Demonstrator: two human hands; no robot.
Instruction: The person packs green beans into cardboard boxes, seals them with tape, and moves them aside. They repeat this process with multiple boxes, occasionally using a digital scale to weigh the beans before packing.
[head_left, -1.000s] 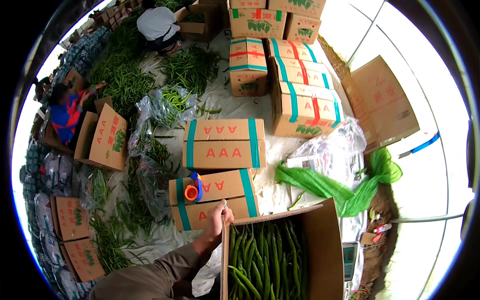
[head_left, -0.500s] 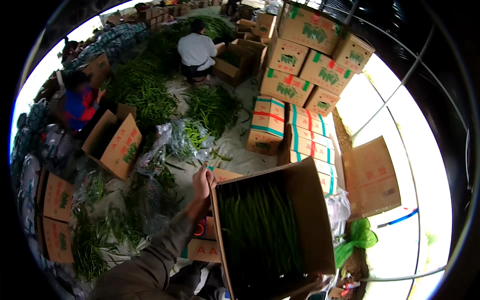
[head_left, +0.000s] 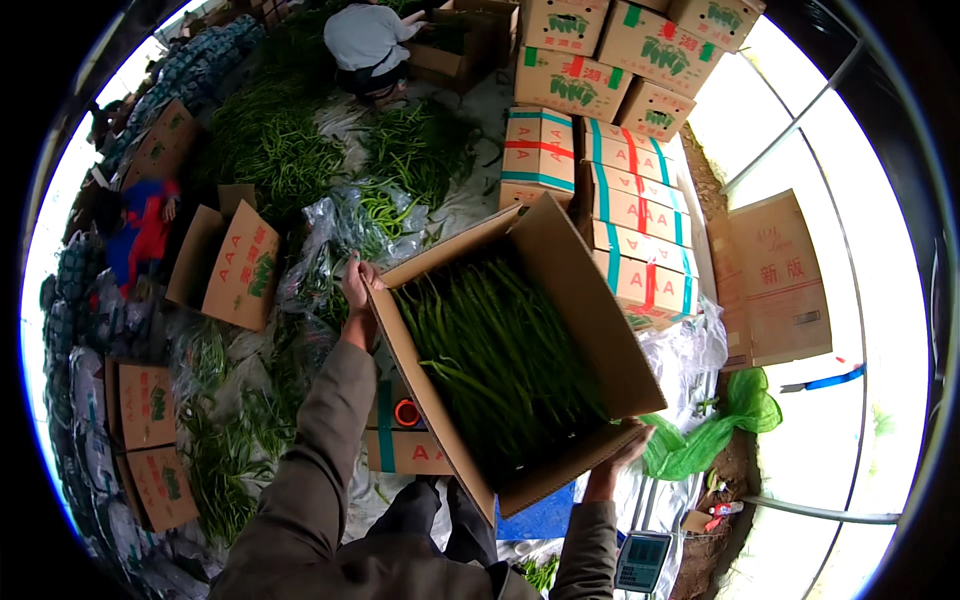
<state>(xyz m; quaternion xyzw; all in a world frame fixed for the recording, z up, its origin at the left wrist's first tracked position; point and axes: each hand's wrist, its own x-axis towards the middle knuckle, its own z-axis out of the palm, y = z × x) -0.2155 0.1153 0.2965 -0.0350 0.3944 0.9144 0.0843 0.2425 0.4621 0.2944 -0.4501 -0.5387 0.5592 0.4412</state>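
Note:
An open cardboard box (head_left: 592,310) is held up before me, tilted, with its mouth toward me. Long green chili peppers (head_left: 505,360) lie lengthwise inside it, mostly side by side. My left hand (head_left: 359,287) grips the box's upper left corner, thumb up and fingers at the edge. Diagonally opposite, at the lower right corner, my right hand (head_left: 622,452) is closed on the box; part of its fingers is hidden behind the cardboard. Under the box, a taped carton (head_left: 408,455) with a roll of tape (head_left: 407,412) on it stands by my legs.
Taped cartons (head_left: 640,210) are stacked at the right, higher ones behind. Loose pepper heaps (head_left: 270,150) cover the floor at left and back. A person (head_left: 365,45) crouches by a box at the back; another (head_left: 140,230) is at left. A scale display (head_left: 642,560) stands at lower right.
The box has turned and tilted, showing more of the peppers. My left hand has moved up and left with it. My right hand has come into view at the lower right corner.

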